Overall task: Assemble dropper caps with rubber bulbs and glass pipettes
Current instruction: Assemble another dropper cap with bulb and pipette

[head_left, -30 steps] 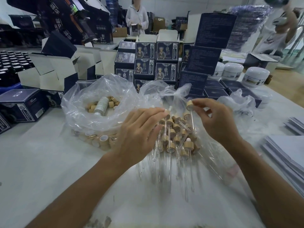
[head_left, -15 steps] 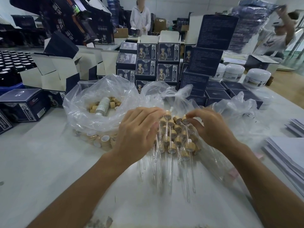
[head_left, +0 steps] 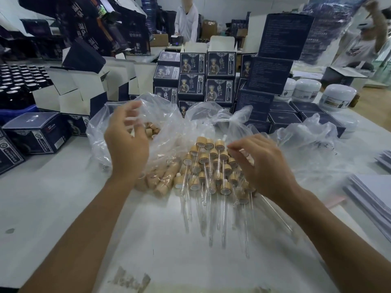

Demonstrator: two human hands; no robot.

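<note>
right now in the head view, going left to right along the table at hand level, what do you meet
dark blue box → left hand → pile of assembled droppers → right hand → crumpled clear bag → stack of white sheets

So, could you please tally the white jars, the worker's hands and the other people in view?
White jars: 4, one half hidden behind a box
Hands: 2, left hand and right hand
Other people: 2
Total: 8
</note>
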